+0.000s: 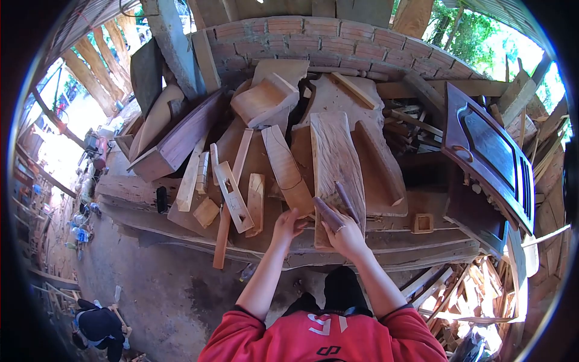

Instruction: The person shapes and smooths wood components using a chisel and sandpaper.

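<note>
Dark wooden piece (327, 212) grasped in right hand (345, 240), fingers wrapped round its lower end; held over the near part of a long pale plank (333, 151). Second dark piece (345, 199) seen just beside it, above the same plank; whether it is also gripped cannot be told. Left hand (288, 225) placed at the near end of a board marked with a curved line (282, 163), fingers half-bent; whether the board is grasped cannot be told. To the left, a slotted wooden block (234, 196) is laid at a slant, near a short thick offcut (255, 204). Small hollow square block (423, 223) set well apart, to the right.
</note>
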The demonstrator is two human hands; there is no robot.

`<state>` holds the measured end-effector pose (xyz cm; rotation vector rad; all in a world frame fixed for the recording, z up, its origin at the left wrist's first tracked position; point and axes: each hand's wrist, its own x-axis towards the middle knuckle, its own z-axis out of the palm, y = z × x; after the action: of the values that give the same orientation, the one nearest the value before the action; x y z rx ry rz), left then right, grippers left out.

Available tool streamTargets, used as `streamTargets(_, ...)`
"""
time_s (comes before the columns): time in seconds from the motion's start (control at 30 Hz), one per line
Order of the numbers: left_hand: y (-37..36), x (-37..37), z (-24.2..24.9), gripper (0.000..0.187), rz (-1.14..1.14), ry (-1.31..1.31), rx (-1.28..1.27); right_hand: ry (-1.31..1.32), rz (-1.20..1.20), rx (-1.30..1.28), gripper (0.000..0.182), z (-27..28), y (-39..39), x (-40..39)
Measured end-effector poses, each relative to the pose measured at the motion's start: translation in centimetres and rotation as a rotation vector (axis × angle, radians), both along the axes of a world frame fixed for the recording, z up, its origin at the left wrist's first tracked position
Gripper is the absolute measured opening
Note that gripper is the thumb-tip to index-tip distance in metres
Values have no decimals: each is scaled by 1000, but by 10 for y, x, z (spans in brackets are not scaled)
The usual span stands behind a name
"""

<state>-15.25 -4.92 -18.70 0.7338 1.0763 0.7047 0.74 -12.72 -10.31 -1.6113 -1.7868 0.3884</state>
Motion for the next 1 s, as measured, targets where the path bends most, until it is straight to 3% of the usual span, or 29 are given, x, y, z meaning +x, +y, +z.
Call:
streamTargets(0.03,7,6,-2,43,39,-205,-165,2,-2,0,52,2,0,0)
streamTargets(0.13,21,9,-2,48,16,-288,-164,-11,-11,8,52,5,-2,0)
streamTargets(0.27,25,5,0,45,-67,-227,-183,-3,-16,45,52,5,-1,0)
streamTargets(0.33,25,7,-11,40,-16,-67,-94,15,-13,47,52,6,-1,-2)
streamTargets(0.47,20,-14,-15,38,-3,-105,-65,-10,-12,84,52,6,-1,-1)
streamTargets(0.63,-8,-54,34,34,-49,-142,8,-32,-8,111,52,1,1,0)
streamTargets(0.73,-27,-75,52,36,-110,-157,42,92,-30,85,43,0,0,3)
streamTargets(0.8,-38,-81,63,36,-216,-131,132,521,-238,275,29,-16,0,9)
streamTargets(0.83,-42,-81,70,34,-247,-83,164,685,-399,163,22,-18,-8,12)
streamTargets(0.93,-48,-78,84,34,-281,-85,232,736,-601,356,20,-16,-7,19)
streamTargets(1.0,-51,-72,102,31,-311,-66,280,757,-626,279,26,-18,-12,25)
